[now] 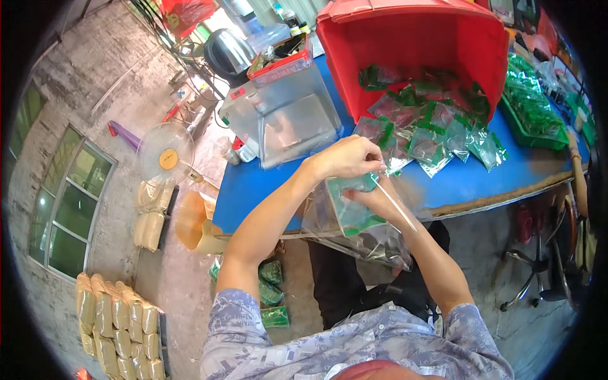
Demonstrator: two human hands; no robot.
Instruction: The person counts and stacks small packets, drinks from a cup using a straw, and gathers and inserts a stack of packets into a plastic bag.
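Note:
A clear and green plastic packet is between my two hands, over the front edge of the blue table. My left hand pinches the packet's upper edge with its fingers together. Just below it, my right hand grips the packet's right side with the thumb over its face. A thin white strip runs down across my right wrist. Loose clear plastic hangs beneath the packet. Beyond my hands, small green-edged packets spill from a tipped red bin.
Stacked clear plastic bags and a red-rimmed box stand at the table's left, near a metal kettle. A green tray of packets is at the right. A fan and brown packages are at the left.

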